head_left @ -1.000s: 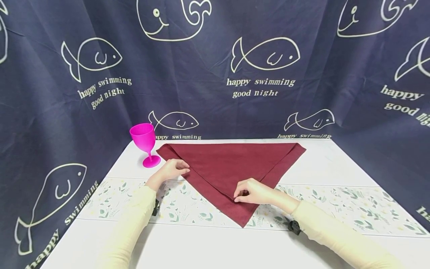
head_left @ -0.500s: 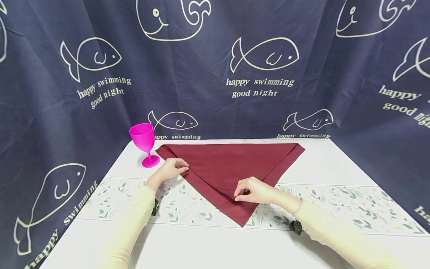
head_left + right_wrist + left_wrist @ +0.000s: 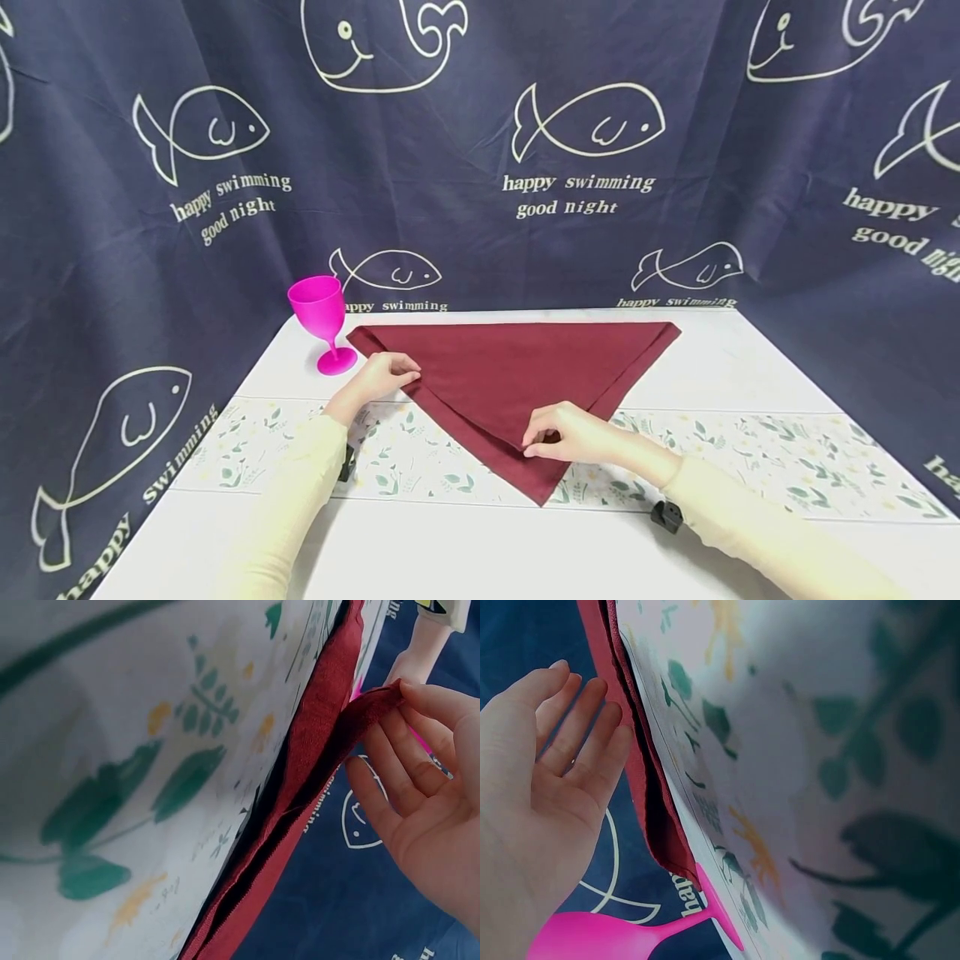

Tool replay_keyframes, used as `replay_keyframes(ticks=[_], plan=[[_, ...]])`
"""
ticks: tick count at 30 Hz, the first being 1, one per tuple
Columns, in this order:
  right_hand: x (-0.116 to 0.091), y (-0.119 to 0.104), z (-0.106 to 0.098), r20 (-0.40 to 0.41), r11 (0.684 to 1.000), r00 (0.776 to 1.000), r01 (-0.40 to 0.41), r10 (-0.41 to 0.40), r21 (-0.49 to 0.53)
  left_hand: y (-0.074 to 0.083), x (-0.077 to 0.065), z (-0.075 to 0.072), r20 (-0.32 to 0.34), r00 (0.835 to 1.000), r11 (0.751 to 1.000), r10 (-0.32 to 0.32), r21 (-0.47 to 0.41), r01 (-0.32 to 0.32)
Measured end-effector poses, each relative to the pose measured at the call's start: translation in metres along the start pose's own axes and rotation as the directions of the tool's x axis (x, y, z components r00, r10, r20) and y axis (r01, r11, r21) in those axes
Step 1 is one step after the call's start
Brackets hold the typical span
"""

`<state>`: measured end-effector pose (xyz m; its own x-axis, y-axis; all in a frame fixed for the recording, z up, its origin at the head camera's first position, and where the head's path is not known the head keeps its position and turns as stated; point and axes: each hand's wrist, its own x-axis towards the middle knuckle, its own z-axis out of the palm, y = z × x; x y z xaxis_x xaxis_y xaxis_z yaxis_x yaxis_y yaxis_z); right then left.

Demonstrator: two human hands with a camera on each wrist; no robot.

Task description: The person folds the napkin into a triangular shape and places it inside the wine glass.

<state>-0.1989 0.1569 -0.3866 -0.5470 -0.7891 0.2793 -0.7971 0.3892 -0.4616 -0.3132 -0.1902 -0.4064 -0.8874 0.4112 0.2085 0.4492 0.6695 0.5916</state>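
Observation:
A dark red cloth napkin [image 3: 495, 358], folded into a triangle, lies on the table with its point toward me. Its upper layer stops short of the lower one, leaving a strip along both slanted sides. My right hand [image 3: 573, 433] pinches the upper layer's corner between thumb and fingers; in the right wrist view that corner [image 3: 375, 705] is raised off the layer below. At the napkin's left side, the fingertips of my left hand [image 3: 378, 379] rest at the edge. The left wrist view shows this hand [image 3: 562, 765] with loosely bent fingers against the cloth edge [image 3: 641, 772].
A bright pink plastic goblet [image 3: 321, 312] stands upright at the back left, close to the napkin's left corner and my left hand. A leaf-patterned band [image 3: 757, 458] crosses the white table [image 3: 450, 554]. A dark blue fish-print curtain [image 3: 465, 167] hangs behind and around the sides.
My right hand has drawn the upper layer's corner slightly toward me, and the strip on the right side has narrowed. My left hand stays almost where it was; the goblet has not moved.

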Motion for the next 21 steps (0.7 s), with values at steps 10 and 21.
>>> replay_keyframes(ticks=[10,21], plan=[[-0.006,-0.006,0.004,-0.002,1.000,1.000,0.022,-0.022,0.017,-0.001,0.001,0.001,0.003,1.000,1.000,0.014,0.011,-0.014],[-0.011,-0.012,0.007,0.007,0.999,0.999,0.035,-0.035,0.022,0.001,0.000,0.000,-0.004,1.000,1.000,0.005,0.000,-0.005]])
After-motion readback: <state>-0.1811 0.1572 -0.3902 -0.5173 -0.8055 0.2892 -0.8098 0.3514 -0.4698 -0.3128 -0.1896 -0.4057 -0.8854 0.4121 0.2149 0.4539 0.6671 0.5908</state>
